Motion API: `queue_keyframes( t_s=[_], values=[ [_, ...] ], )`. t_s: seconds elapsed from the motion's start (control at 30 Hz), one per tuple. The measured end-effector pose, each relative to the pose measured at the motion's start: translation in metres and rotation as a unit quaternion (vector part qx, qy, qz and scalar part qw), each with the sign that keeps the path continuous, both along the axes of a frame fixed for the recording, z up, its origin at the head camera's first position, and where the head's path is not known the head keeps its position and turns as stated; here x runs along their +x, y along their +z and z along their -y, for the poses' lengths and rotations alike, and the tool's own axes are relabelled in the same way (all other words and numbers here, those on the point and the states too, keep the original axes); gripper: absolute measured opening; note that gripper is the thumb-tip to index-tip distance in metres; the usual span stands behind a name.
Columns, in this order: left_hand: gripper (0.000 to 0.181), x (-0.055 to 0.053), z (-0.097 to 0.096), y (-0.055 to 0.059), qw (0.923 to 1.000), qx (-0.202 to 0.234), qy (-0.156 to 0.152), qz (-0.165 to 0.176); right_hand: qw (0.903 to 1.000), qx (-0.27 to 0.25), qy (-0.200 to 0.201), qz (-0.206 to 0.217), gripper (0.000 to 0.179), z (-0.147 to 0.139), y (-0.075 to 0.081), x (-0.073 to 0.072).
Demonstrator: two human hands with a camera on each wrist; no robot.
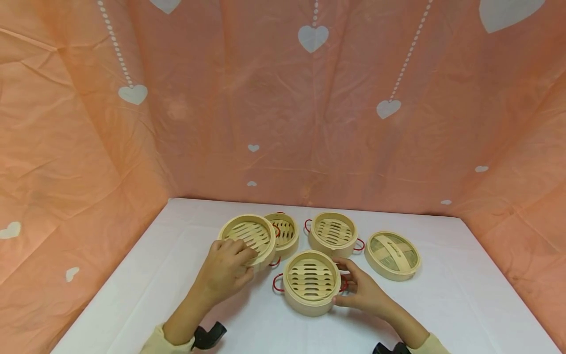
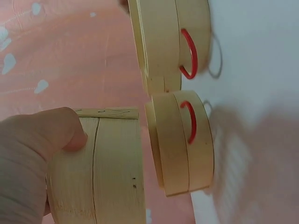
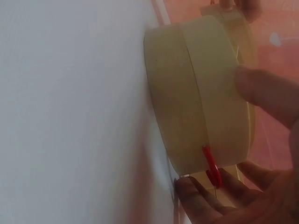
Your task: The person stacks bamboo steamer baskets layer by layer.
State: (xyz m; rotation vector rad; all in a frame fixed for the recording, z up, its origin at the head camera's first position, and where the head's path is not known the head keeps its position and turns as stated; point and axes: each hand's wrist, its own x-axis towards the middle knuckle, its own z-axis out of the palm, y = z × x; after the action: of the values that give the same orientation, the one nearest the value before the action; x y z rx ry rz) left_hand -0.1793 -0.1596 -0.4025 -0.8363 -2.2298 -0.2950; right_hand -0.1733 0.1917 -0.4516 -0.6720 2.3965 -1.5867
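Note:
Several small bamboo steamer baskets stand on a white table (image 1: 177, 295). My left hand (image 1: 240, 255) grips the left basket (image 1: 247, 237) by its near rim, thumb on the wall (image 2: 93, 168). That basket sits higher than the others and overlaps a red-handled basket (image 1: 285, 232) behind it. My right hand (image 1: 349, 282) holds the front basket (image 1: 311, 281) at its right side, near a red wire handle (image 3: 212, 168). Its fingers (image 3: 271, 93) curl round the basket's wall (image 3: 201, 107).
A third red-handled basket (image 1: 332, 233) stands behind the front one. A slatted bamboo lid (image 1: 392, 254) lies at the right. Two baskets (image 2: 180, 149) (image 2: 163, 42) are close beside the held one. Pink heart-print cloth (image 1: 283, 123) walls the table on three sides.

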Motion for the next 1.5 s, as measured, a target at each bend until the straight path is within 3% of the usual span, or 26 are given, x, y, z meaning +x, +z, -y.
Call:
queue_keyframes(
  t_s=[0.57, 1.5],
  values=[
    [0.022, 0.006, -0.025, 0.005, 0.9984, 0.000, -0.054, 0.014, 0.9999, -0.009, 0.009, -0.006, 0.087, -0.001, 0.000, -0.002],
    [0.027, 0.008, -0.049, 0.004, 0.9945, -0.026, -0.101, 0.012, 1.0000, 0.003, 0.003, 0.001, 0.087, -0.001, -0.002, -0.002]
  ],
)
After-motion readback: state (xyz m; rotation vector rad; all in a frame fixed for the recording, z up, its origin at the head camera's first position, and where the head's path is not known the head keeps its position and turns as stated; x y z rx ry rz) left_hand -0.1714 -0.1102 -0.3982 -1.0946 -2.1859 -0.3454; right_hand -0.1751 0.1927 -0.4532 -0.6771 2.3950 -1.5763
